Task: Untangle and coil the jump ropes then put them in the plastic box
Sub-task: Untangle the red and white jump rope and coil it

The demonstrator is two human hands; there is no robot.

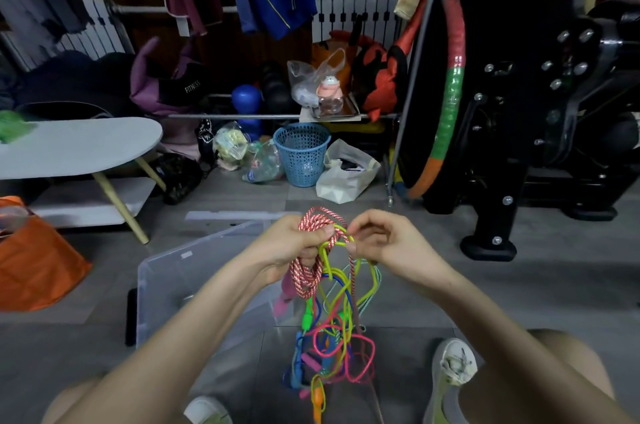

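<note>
A tangle of jump ropes [332, 330] hangs from my two hands down to the floor, with yellow-green, blue, pink and thin white cords and coloured handles mixed together. My left hand [294, 243] grips several loops of a red-and-white braided rope [306, 276] at the top of the bundle. My right hand [381, 243] pinches the yellow-green cord [337, 243] where it crosses the braided rope. The clear plastic box [173, 285] sits on the floor to the left, under my left forearm.
A white low table [79, 146] and an orange bag [34, 264] stand at the left. A blue mesh basket [301, 153] and bags lie ahead. A black exercise machine [519, 112] with a hoop [446, 94] fills the right. My shoes [453, 368] rest on grey tiles.
</note>
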